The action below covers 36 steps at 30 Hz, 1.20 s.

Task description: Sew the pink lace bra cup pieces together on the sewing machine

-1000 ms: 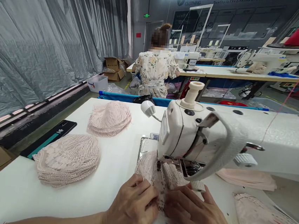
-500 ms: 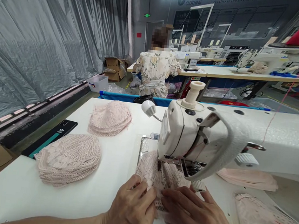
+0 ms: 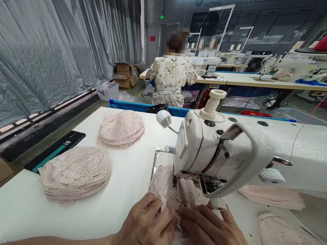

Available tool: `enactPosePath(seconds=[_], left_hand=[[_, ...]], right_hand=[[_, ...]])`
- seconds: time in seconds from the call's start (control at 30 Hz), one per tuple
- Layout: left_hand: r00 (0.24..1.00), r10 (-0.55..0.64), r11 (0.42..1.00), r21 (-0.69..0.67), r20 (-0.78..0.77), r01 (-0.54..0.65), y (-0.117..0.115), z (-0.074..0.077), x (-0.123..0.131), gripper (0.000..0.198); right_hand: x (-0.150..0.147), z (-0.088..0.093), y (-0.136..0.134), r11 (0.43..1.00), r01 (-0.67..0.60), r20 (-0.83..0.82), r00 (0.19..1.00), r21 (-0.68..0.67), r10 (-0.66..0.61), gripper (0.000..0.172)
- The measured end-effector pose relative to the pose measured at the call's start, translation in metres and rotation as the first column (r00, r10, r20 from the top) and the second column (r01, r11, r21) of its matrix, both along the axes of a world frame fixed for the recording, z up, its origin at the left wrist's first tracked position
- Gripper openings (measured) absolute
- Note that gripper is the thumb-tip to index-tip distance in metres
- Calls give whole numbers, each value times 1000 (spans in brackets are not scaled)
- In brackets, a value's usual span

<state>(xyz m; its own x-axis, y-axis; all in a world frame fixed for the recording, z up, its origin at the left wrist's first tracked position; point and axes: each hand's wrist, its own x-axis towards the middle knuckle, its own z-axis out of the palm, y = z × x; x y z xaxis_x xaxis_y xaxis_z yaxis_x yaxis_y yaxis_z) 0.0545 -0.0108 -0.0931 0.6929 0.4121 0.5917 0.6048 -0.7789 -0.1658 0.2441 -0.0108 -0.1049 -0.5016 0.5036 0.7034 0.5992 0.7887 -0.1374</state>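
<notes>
Left hand (image 3: 149, 224): fingers curled, pinching the lace (image 3: 162, 182)
Right hand (image 3: 218, 233): fingers laid on the lace, can't tell if gripping
Lace: under both hands, running ahead beneath the sewing machine (image 3: 196, 141)
Nearer lace pile (image 3: 77, 173): left of the left hand

This is garment sewing workshop: indust. sewing machine (image 3: 308, 152) stands just beyond R hand (image 3: 213, 231), stacks of lace pieces (image 3: 76, 174) lie ahead-L of L hand (image 3: 148, 225), and far ahead of both are more machines (image 3: 293, 68) w/ thread cones (image 3: 231, 47) & wall lettering "CLOTHING" (image 3: 212, 4).
</notes>
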Motion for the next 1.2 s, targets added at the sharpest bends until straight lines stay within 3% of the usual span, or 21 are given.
enactPosePath(seconds=[0.13,0.23,0.33,0.43,0.53,0.87,0.93,1.07,1.2], left_hand=[[998,2,999,-48,-56,-5,0,2,-4,6],[997,-7,997,-77,-78,1,2,3,-7,22],[999,-20,996,-83,-38,17,7,3,-6,34],[999,-17,995,-100,-31,14,16,2,-4,36],[997,19,989,-143,-79,-30,26,2,-3,35],[991,63,977,-194,-121,-86,42,-4,-2,41],[991,61,981,-175,-119,-82,40,-2,-4,39],[995,30,989,-144,-90,-42,31,2,-12,18],[997,38,992,-119,-74,-47,26,1,-22,19]], right_hand=[[-1,0,2,999,15,33,999,-31,-14,36],[-1,1,6,996,-9,52,999,85,4,44],[3,6,11,996,-5,175,985,84,-10,49],[7,14,16,999,13,322,946,53,-29,55],[11,15,23,992,48,378,922,116,-89,61],[12,3,32,983,126,383,909,132,-168,61],[12,6,29,987,94,406,903,134,-141,63],[13,12,22,994,-27,434,901,101,-19,57],[14,13,18,997,-43,420,907,62,13,50]])
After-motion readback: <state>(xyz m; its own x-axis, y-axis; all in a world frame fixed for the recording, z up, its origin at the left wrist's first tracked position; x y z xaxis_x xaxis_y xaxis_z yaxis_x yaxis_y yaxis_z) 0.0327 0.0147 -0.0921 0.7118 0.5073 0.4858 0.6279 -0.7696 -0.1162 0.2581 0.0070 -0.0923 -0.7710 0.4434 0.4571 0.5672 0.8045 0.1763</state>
